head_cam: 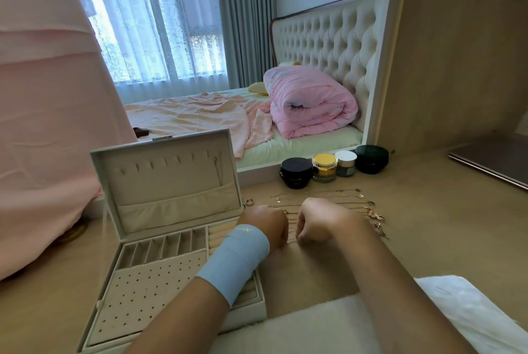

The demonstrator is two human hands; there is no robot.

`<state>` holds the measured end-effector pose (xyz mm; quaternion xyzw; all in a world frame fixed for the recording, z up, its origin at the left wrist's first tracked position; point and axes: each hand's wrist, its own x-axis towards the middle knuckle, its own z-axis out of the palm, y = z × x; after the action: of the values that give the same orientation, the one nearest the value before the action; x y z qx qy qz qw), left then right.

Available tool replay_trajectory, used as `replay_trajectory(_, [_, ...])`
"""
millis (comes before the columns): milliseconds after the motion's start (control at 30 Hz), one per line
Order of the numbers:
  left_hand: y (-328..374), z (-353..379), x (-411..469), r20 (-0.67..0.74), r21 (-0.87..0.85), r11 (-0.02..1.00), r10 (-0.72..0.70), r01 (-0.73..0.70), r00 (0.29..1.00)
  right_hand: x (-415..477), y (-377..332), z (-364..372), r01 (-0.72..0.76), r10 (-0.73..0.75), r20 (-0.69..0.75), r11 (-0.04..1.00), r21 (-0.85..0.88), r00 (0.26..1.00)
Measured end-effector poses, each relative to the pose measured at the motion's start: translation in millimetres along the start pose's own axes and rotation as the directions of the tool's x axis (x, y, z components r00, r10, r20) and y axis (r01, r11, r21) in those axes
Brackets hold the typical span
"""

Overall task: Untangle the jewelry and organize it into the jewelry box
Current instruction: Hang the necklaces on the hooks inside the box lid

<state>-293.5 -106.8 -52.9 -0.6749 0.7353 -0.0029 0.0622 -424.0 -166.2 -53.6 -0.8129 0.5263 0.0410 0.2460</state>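
Jewelry (pixel 371 213) in gold chains on desk (pixel 434 228), right of 1 open jewelry box (pixel 160 291), 1 chain (pixel 219 169) hanging inside its lid, left hand (pixel 265 225) and right hand (pixel 314 222) curled knuckles-up over chains, fingertips hidden, grip cannot be told, 4 jars (pixel 323 168) behind.

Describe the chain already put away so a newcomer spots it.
Find the open cream jewelry box, left on the beige desk. In its raised lid, a thin silver chain hangs at the hook row's right end; every other hook is bare.
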Motion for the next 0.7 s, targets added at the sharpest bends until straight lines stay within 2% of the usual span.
replay_trajectory(233, [0, 10, 6, 0.023, 0.166, 0.985, 0.046, -0.049, 0.999, 2, -1, 7, 0.045, -0.044, -0.025, 0.999, 0.008, 0.999])
replay_trajectory(300, [-1, 11, 7, 0.012, 0.166, 0.985, 0.053, -0.055, 0.999, 0, -1, 5, 0.07, -0.07, -0.012, 0.997, 0.018, 0.997])
replay_trajectory(400, [-6, 8, 4, -0.073, -0.047, 0.998, 0.034, -0.038, 0.997, -6, 0, -4, 0.135, -0.134, -0.016, 0.987, 0.089, 0.991])
replay_trajectory(500, [-13, 3, -4, -0.15, -0.375, 0.924, 0.021, -0.076, 0.989, -16, 1, -18, 0.206, -0.207, -0.017, 0.957, 0.202, 0.978])
replay_trajectory(600, [-19, -5, -13, -0.174, -0.698, 0.711, -0.051, -0.086, 0.984, -24, 2, -31, 0.266, -0.273, -0.021, 0.914, 0.307, 0.962])
replay_trajectory(700, [-27, -14, -19, -0.17, -0.871, 0.48, -0.096, -0.105, 0.981, -33, -2, -40, 0.31, -0.319, -0.05, 0.858, 0.41, 0.947])
